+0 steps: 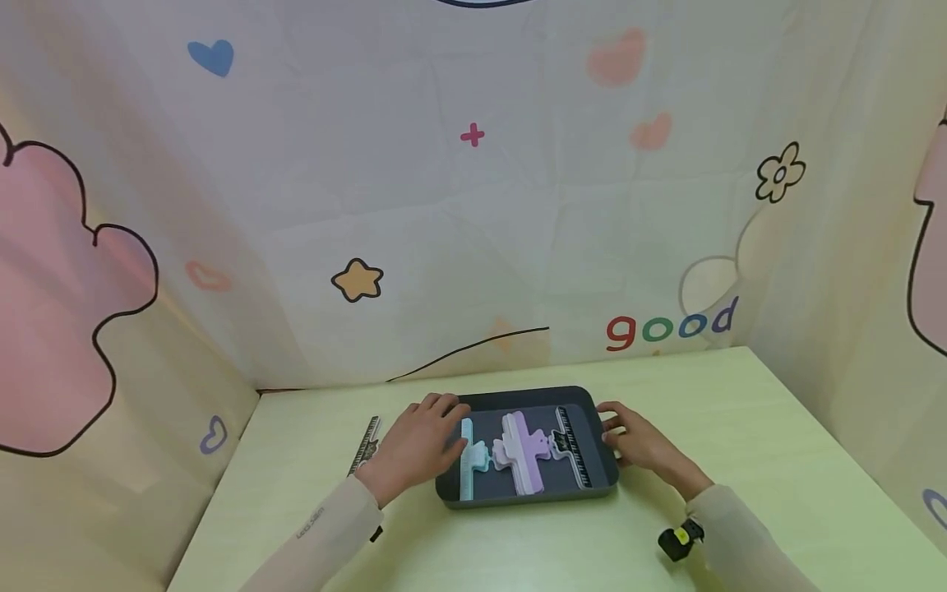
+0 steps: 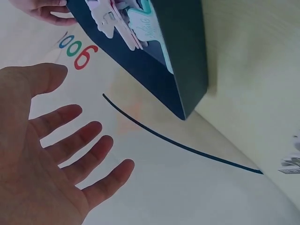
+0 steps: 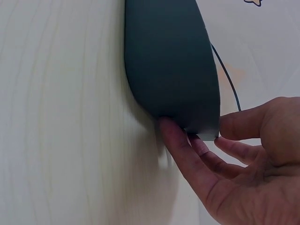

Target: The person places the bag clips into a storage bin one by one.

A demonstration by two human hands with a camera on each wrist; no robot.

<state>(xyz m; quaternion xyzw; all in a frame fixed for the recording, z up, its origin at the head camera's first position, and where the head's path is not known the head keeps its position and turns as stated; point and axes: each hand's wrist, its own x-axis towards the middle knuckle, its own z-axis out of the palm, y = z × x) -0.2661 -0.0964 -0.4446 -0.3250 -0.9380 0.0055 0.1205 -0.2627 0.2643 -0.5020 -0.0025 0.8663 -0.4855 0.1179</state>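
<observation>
A dark grey tray (image 1: 510, 395) sits mid-table and holds a teal clip (image 1: 468, 460), a purple and pink clip (image 1: 525, 452) and a black piano-key clip (image 1: 573, 448). My left hand (image 1: 425, 440) is at the tray's left rim. In the left wrist view the left hand (image 2: 56, 159) has its fingers spread and straight, apart from the tray (image 2: 187, 61), and holds nothing. My right hand (image 1: 632, 440) is at the tray's right side. There my right hand (image 3: 225, 154) has straight fingers, and its index fingertip touches the wall of the tray (image 3: 173, 61).
A second black piano-key clip (image 1: 365, 444) lies on the pale green table (image 1: 740, 427) just left of my left hand. It also shows as the piano-key clip (image 2: 290, 166) in the left wrist view. Printed cloth walls (image 1: 473, 205) close in the back and both sides.
</observation>
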